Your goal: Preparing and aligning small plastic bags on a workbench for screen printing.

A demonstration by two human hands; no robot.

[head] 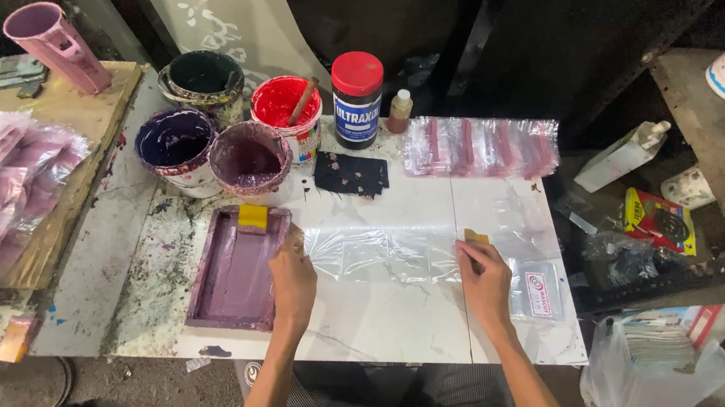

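A clear plastic bag (pixel 383 257) lies flat on the white table (pixel 388 321). My left hand (pixel 291 281) presses down on the bag's left end, right beside a purple-stained frame (pixel 235 272) with a yellow scraper (pixel 253 217) at its top. At the bag's right end my right hand (pixel 484 282) holds a small tan block (pixel 475 237) against the plastic. A small printed bag with a red mark (pixel 539 291) lies just right of that hand.
Several paint pots stand at the back: purple (pixel 173 143), mauve (pixel 249 159), dark green (pixel 203 77), red with a stick (pixel 288 107). A red-lidded black jar (pixel 358 99), a small bottle (pixel 399 112), a dark cloth (pixel 350 173), printed bags (pixel 482 146), and a bag pile (pixel 3 177) surround them.
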